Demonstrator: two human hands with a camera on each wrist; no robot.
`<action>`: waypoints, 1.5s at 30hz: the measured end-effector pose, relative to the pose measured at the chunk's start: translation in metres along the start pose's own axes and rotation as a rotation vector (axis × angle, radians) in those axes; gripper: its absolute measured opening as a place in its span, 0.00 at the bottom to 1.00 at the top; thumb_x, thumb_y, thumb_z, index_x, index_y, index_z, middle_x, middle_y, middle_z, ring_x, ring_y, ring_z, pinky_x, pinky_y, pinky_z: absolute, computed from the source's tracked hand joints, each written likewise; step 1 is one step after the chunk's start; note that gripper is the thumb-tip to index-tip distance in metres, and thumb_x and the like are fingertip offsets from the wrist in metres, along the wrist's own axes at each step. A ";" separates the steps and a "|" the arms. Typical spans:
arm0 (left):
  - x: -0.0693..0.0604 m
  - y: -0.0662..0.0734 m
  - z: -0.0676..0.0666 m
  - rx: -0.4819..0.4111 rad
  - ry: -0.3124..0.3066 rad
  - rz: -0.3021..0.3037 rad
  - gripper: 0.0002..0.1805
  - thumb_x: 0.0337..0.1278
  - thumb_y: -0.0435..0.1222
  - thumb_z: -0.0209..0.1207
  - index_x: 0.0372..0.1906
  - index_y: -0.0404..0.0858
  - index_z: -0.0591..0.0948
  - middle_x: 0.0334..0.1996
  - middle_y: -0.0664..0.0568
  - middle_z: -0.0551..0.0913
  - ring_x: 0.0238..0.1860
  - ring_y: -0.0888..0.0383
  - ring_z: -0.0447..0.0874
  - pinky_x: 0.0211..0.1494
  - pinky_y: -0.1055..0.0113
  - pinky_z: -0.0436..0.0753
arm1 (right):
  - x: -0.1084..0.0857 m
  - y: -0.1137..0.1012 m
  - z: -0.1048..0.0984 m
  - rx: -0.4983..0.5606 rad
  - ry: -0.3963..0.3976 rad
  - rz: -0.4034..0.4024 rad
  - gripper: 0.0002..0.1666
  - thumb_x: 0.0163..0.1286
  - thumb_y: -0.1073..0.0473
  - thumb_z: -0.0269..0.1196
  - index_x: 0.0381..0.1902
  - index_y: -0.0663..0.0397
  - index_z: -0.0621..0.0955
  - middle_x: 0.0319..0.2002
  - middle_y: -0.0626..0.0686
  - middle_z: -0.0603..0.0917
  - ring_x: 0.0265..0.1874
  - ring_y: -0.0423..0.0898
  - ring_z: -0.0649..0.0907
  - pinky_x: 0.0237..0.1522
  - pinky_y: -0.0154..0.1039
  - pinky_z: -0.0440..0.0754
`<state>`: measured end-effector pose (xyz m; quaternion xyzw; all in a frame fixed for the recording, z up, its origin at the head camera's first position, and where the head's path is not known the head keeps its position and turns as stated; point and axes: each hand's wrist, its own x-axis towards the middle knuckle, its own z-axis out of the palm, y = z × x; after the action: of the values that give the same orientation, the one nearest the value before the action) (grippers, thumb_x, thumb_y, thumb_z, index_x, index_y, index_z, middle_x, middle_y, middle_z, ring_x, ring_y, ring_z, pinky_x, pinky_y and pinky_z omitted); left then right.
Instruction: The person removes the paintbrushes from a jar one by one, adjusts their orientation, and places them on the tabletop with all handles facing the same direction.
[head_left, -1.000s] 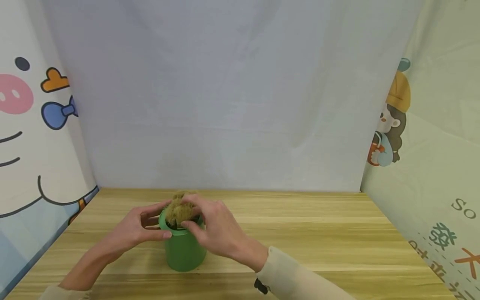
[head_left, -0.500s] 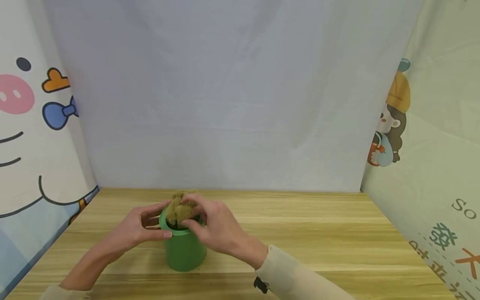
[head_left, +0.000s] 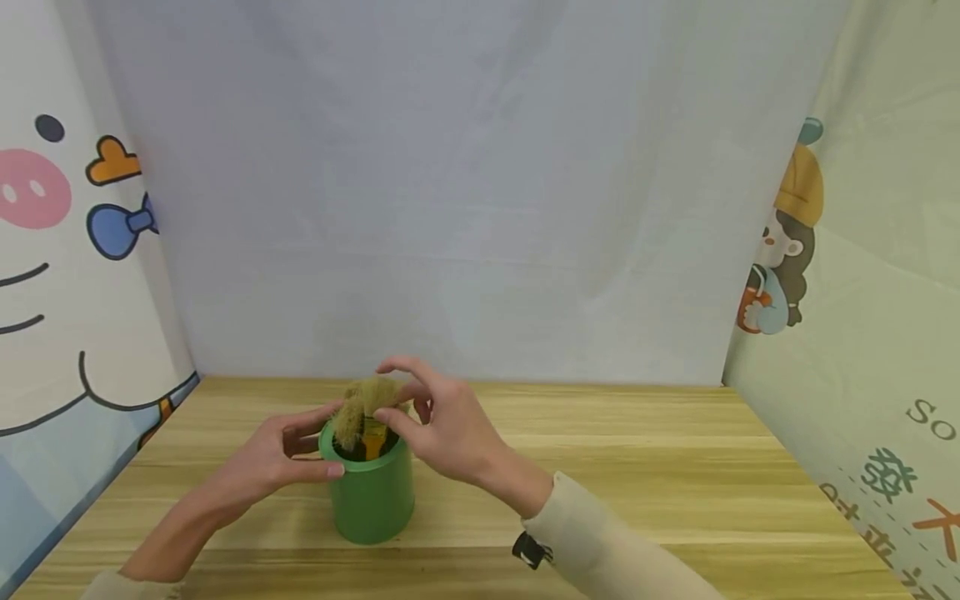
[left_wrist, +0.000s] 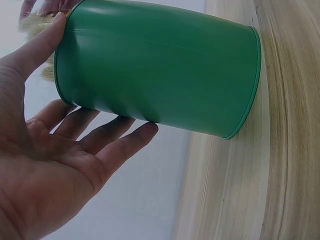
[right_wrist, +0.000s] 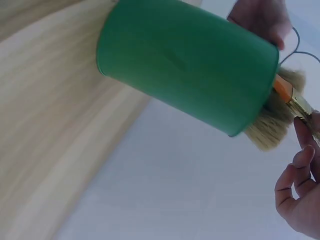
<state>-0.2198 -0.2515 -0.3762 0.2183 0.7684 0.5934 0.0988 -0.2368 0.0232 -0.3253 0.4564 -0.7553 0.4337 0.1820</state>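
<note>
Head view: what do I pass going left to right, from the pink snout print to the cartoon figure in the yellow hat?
Pink snout print, blue bow print, left hand, green container, right hand, black piece by the sleeve, cartoon figure in the yellow hat.

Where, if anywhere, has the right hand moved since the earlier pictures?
Yes: the right hand has moved up and slightly right in the head view. Its top finger now shows above the back edge of the table; earlier it was below.
</note>
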 end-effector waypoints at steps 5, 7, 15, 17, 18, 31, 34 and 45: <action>0.000 0.000 -0.001 0.006 0.005 -0.020 0.48 0.68 0.35 0.68 0.83 0.30 0.55 0.80 0.31 0.56 0.72 0.24 0.64 0.62 0.43 0.81 | 0.012 -0.003 -0.015 0.003 0.032 -0.063 0.23 0.73 0.66 0.70 0.62 0.54 0.78 0.35 0.53 0.91 0.17 0.36 0.66 0.24 0.32 0.64; 0.000 0.000 -0.001 0.009 0.008 -0.028 0.48 0.68 0.36 0.69 0.84 0.30 0.55 0.80 0.31 0.55 0.72 0.24 0.64 0.63 0.42 0.80 | 0.017 -0.004 -0.022 -0.005 0.041 -0.089 0.22 0.73 0.67 0.70 0.62 0.55 0.78 0.34 0.53 0.91 0.17 0.36 0.65 0.24 0.32 0.64; 0.000 -0.001 0.000 0.002 0.018 -0.030 0.48 0.67 0.36 0.69 0.84 0.31 0.56 0.81 0.32 0.53 0.73 0.25 0.63 0.63 0.45 0.81 | 0.035 -0.013 -0.054 -0.032 0.100 -0.134 0.22 0.72 0.66 0.70 0.61 0.56 0.80 0.33 0.50 0.91 0.17 0.39 0.66 0.24 0.35 0.64; 0.000 0.000 0.000 0.008 0.021 -0.033 0.48 0.67 0.36 0.69 0.84 0.32 0.56 0.81 0.32 0.53 0.73 0.25 0.63 0.63 0.45 0.81 | 0.037 -0.014 -0.062 -0.030 0.111 -0.122 0.22 0.72 0.66 0.71 0.62 0.55 0.80 0.34 0.49 0.91 0.17 0.40 0.66 0.24 0.36 0.64; 0.000 0.000 0.000 0.013 0.022 -0.036 0.48 0.66 0.36 0.70 0.84 0.32 0.56 0.82 0.32 0.52 0.73 0.25 0.62 0.63 0.44 0.81 | 0.037 -0.014 -0.066 -0.028 0.116 -0.111 0.22 0.72 0.66 0.71 0.62 0.55 0.80 0.34 0.48 0.91 0.17 0.41 0.66 0.25 0.36 0.63; 0.000 0.000 0.001 0.009 0.037 -0.060 0.49 0.65 0.37 0.71 0.84 0.34 0.57 0.82 0.33 0.53 0.74 0.25 0.61 0.63 0.43 0.80 | 0.002 0.026 -0.081 0.102 0.013 0.246 0.22 0.74 0.65 0.69 0.63 0.52 0.80 0.34 0.49 0.91 0.16 0.44 0.67 0.24 0.37 0.65; 0.000 -0.001 0.000 0.005 0.037 -0.058 0.49 0.65 0.37 0.71 0.84 0.34 0.57 0.82 0.33 0.53 0.74 0.25 0.61 0.63 0.44 0.80 | -0.011 0.044 -0.072 0.117 -0.059 0.345 0.21 0.75 0.65 0.68 0.64 0.52 0.80 0.33 0.49 0.91 0.18 0.43 0.72 0.28 0.37 0.69; 0.000 0.000 0.000 -0.018 0.006 -0.069 0.49 0.67 0.37 0.69 0.85 0.35 0.54 0.83 0.34 0.48 0.76 0.24 0.56 0.62 0.45 0.81 | -0.040 0.087 -0.039 0.217 -0.217 0.567 0.22 0.75 0.63 0.68 0.64 0.57 0.79 0.34 0.51 0.91 0.24 0.43 0.79 0.29 0.41 0.68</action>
<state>-0.2197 -0.2516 -0.3759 0.1889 0.7704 0.5973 0.1187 -0.2941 0.0948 -0.3728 0.2880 -0.8167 0.4940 -0.0773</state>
